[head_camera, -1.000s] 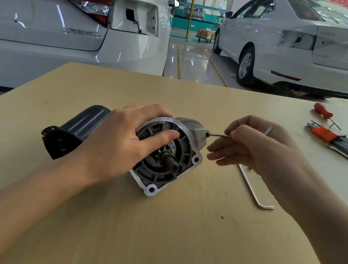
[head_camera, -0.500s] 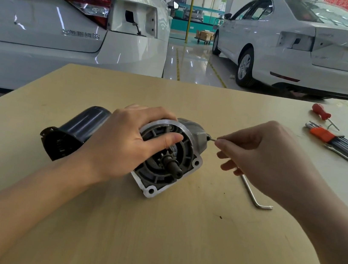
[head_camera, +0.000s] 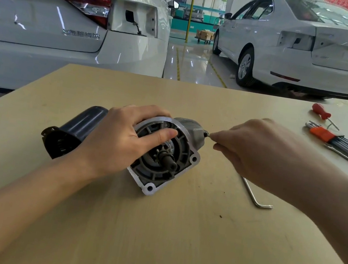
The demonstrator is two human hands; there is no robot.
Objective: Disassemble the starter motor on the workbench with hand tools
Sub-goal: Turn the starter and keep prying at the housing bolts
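Lying on its side on the table (head_camera: 153,241): starter motor (head_camera: 161,152), black cylindrical body at left, silver flanged nose with dark pinion shaft facing the camera. Clamped by left hand (head_camera: 120,142), fingers curled over the top, thumb across the face. Right of the motor, right hand (head_camera: 261,153) pinching a small bolt (head_camera: 207,134) at the housing, mostly hidden by fingertips. Farther right, hex key (head_camera: 253,194) partly covered; hex key set (head_camera: 341,144) cut off at the edge.

Starter motor (head_camera: 161,152) lies mid-workbench (head_camera: 154,230); hex key (head_camera: 256,195) to its right, tool set (head_camera: 341,144) far right.
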